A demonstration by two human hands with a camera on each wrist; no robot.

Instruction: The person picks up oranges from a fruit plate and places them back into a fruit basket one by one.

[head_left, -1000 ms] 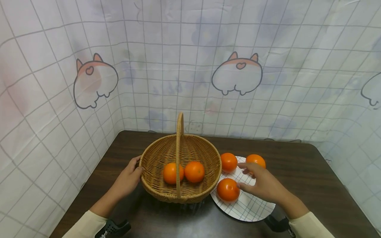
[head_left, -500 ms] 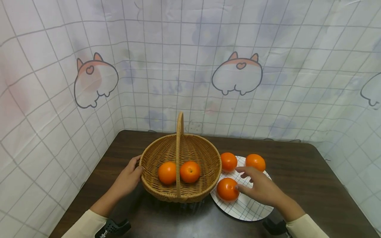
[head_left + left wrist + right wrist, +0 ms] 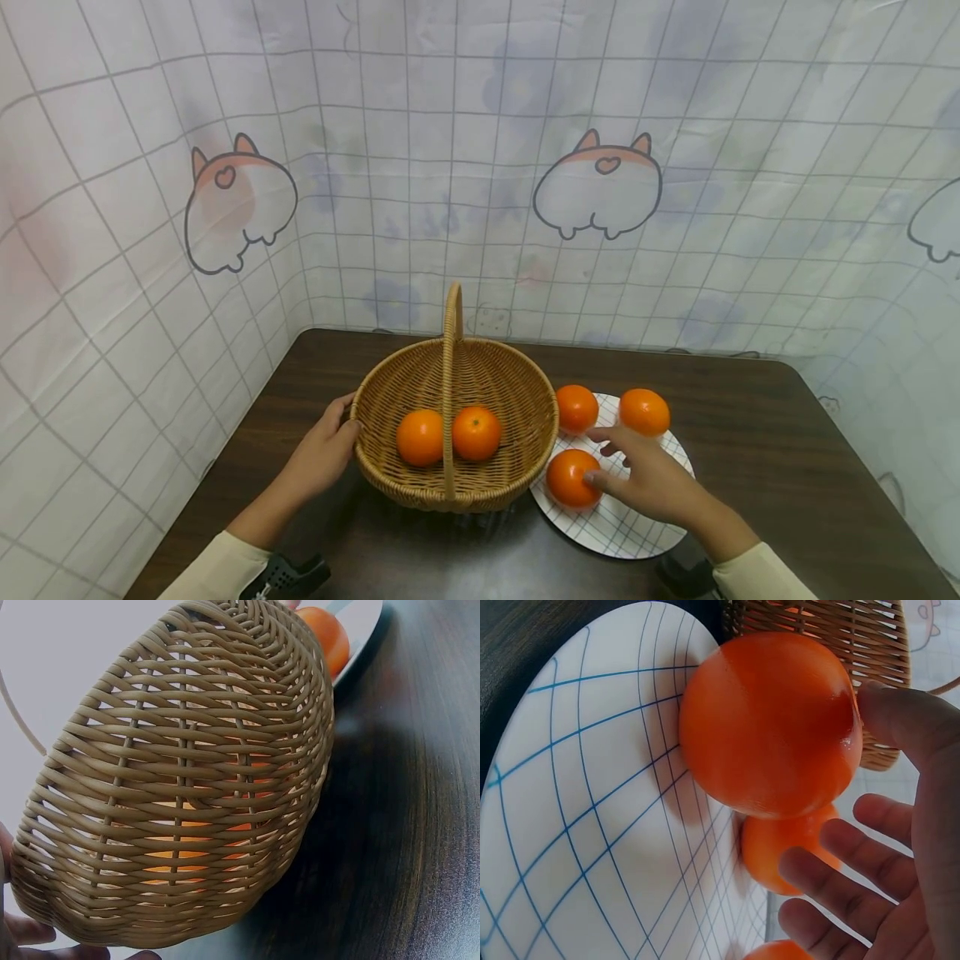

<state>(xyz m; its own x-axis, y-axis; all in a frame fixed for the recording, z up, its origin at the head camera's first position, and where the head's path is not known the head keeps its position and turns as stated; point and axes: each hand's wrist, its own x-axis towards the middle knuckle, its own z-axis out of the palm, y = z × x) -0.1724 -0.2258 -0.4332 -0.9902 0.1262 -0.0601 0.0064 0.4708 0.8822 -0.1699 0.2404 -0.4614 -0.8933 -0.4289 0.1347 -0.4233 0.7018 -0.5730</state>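
Note:
In the head view, a wicker basket (image 3: 393, 379) with a tall arched handle stands left of a plate, with two oranges in it, a left orange (image 3: 420, 437) and a right orange (image 3: 476, 433). My left hand (image 3: 321, 454) holds its left rim, thumb at the edge; in the left wrist view fingers (image 3: 34, 930) show at its lower end. My right hand (image 3: 656, 483) is over the white checked plate (image 3: 626, 533), fingers loosely bent and spread. Its thumb is at the near smooth orange (image 3: 772, 724); the other fingers are clear of that fruit.
Two more oranges are at the plate's far side, a left one (image 3: 577, 408) and a right one (image 3: 644, 412). The dark wooden table (image 3: 787, 467) reaches back to a checked cloth wall (image 3: 480, 192). Another cloth side stands at the left.
My right hand has moved slightly left, closer to the near orange. Both oranges in the basket have rolled a little to the left. My left hand stays on the rim.

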